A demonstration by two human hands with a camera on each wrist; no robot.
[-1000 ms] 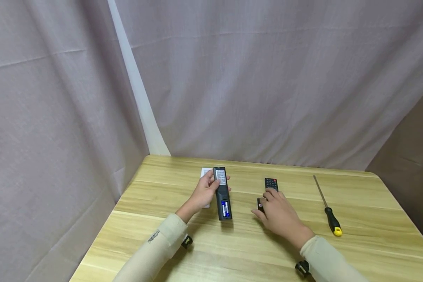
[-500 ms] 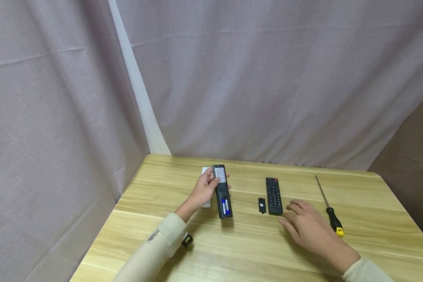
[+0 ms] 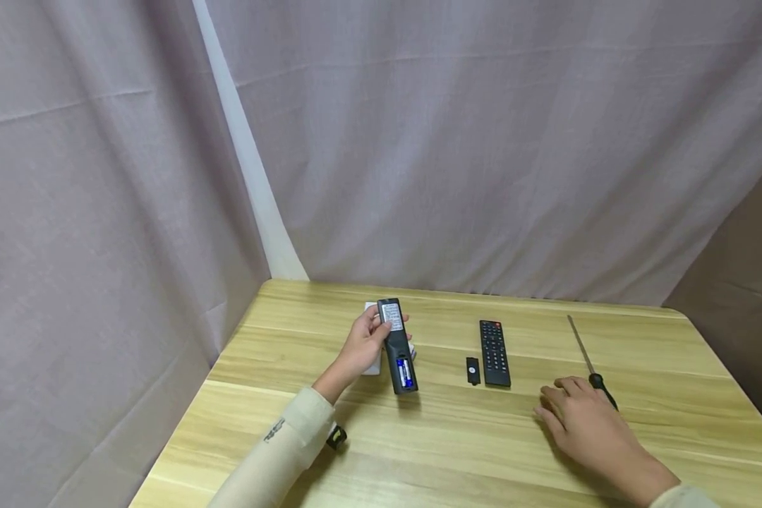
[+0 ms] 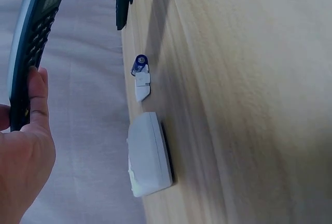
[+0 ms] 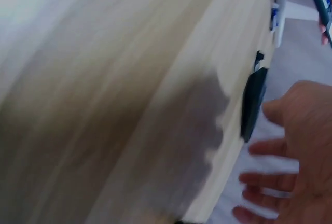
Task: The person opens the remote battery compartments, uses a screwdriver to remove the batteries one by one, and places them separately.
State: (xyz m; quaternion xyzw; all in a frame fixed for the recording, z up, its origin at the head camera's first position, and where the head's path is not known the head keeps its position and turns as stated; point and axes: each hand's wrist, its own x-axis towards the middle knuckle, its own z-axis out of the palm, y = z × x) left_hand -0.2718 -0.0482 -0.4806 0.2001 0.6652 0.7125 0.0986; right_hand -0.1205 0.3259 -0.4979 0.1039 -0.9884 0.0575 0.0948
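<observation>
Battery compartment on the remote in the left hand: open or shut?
Open: two batteries show uncovered in the back of the remote.

A greyish curtain [image 3: 457, 155] hangs past the far and left edges of the worktop [image 3: 457, 451], split by a white strip [image 3: 250, 159] near the far left corner. Beyond the right edge is a brown surface [image 3: 739, 310], perhaps cloth. A white case [image 4: 148, 154] lies toward the far edge.

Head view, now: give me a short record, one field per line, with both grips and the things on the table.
Left grip: holds black remote, back side showing
Batteries: blue-and-white, exposed in that remote's back
Right grip: empty, partly hiding the screwdriver; contact unclear
Second remote: on table, buttons up
Small black cover: on table, left of second remote
White object: on table, partly hidden behind left grip
</observation>
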